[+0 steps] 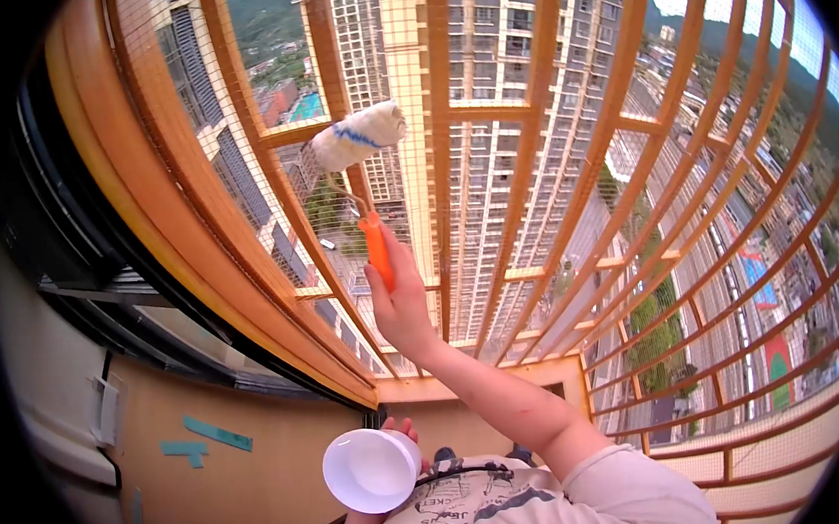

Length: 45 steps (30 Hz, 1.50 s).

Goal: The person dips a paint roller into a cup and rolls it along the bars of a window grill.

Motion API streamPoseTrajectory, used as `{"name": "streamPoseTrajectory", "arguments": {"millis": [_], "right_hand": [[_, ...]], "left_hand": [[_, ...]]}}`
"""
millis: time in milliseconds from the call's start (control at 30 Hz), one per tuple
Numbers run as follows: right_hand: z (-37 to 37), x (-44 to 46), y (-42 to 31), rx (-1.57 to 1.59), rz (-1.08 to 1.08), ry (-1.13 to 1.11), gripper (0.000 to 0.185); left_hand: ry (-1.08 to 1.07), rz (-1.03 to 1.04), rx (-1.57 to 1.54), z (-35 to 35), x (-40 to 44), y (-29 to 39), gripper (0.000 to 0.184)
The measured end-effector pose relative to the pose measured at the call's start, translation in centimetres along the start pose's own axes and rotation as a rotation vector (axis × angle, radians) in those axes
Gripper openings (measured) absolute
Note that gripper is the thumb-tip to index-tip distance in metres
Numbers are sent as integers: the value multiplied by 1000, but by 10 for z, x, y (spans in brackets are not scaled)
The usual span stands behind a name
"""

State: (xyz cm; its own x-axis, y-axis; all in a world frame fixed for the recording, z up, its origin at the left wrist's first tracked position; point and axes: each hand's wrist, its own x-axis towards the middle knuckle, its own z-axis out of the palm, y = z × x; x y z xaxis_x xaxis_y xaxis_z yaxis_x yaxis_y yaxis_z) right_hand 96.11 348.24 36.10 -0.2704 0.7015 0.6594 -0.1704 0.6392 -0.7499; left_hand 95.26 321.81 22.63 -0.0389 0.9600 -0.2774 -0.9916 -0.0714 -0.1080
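Note:
My right hand [405, 303] is wrapped round the orange handle of a paint roller [361, 137], raised in front of me. The roller's sleeve is white and fluffy with a blue stripe, and it is up at the window bars [443, 166] and mesh; whether it touches them I cannot tell. Low down, close to my body, my left hand [405, 429] holds a white bowl [336, 470] from behind, with only some fingertips showing at its rim. Inside the bowl is something white, perhaps liquid.
Brown bars with a fine mesh surround me in front and to the right, with tall buildings beyond. To my left runs an orange-brown frame [131, 182] with a black edge. Pieces of green tape [218, 433] stick to the tan surface at lower left.

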Motion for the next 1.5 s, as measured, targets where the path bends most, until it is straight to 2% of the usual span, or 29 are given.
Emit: {"name": "streamPoseTrajectory", "arguments": {"millis": [100,167,233,333,433,467,600,667,800,1000,1067,1133,1167,1200,1267,1333,1367,1433,1500], "right_hand": [[-13,-28,18,-25,40,-12,62],[-29,-70,30,-22,55,-32,54],[-52,-121,49,-63,141,-58,52],[-91,-189,90,-170,286,-80,50],[-111,-196,116,-204,306,-57,49],[-109,-181,117,-221,204,10,47],[-93,-156,147,-185,181,59,46],[-87,-159,166,-215,365,17,41],[-86,-185,217,-204,458,31,30],[-99,-255,268,-276,641,-12,29],[-100,-266,265,-308,673,16,28],[-105,-279,262,-329,837,-42,25],[-107,-284,258,-338,834,-49,25],[-110,-288,253,-360,744,-46,26],[-119,-281,234,-396,646,-63,27],[-136,-274,207,-62,1140,-142,25],[-148,-259,187,-82,1137,-162,25],[-174,-209,136,287,1325,-107,31],[-193,-147,76,420,1422,-119,32]], "left_hand": [[0,1,-55,2,-2,-4,65],[36,1,-42,-11,-3,-2,65],[45,2,-111,-7,-1,-3,63],[81,0,-40,-15,4,-3,61],[135,7,85,-25,12,-1,61],[127,6,165,-24,14,-3,61],[146,8,19,-1,19,-20,58],[200,22,-9,7,18,-25,58],[249,71,-3,17,19,-34,58],[262,150,-50,-4,11,-37,61],[268,165,-91,-5,10,-39,62],[260,156,-88,-9,12,-37,62],[246,144,-80,-11,14,-36,61],[241,143,-93,-12,16,-34,61],[290,139,-144,-11,21,-31,69],[241,114,-119,-20,27,-23,70],[198,91,-76,-23,30,-19,70],[106,83,-162,-22,34,-12,71],[68,47,-174,-14,36,-1,74]]}}
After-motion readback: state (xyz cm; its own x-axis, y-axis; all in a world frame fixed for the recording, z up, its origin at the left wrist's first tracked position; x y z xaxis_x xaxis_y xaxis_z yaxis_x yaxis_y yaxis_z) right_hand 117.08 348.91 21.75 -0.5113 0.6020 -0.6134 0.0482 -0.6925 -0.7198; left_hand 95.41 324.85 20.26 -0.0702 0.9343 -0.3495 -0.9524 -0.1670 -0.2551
